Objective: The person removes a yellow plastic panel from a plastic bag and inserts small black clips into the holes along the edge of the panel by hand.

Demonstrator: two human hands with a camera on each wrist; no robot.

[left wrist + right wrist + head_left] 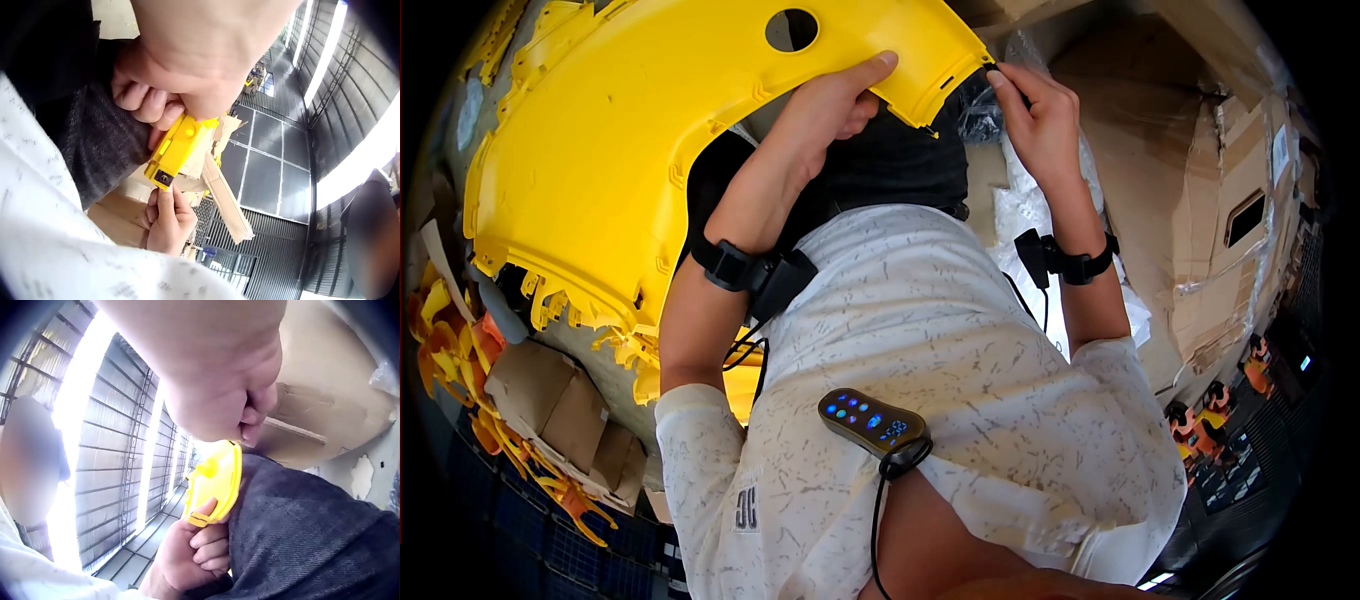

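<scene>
A large curved yellow plastic panel [600,150] with a round hole stretches across the upper left of the head view. My left hand [830,112] grips its narrow end, thumb on the upper face and the other fingers curled under the edge. At the tip of that end, my right hand [1043,125] pinches a small black clip [164,177] between thumb and forefinger. The left wrist view shows this clip at the panel's end face, with the right thumb pressed against it. In the right wrist view, the right fingertips are mostly hidden behind the hand.
A big opened cardboard box [1170,190] stands at the right, with clear plastic wrap [1025,200] beside it. More yellow parts [635,355] lie under the panel. Orange parts [495,430] and a smaller carton [550,400] are at the lower left.
</scene>
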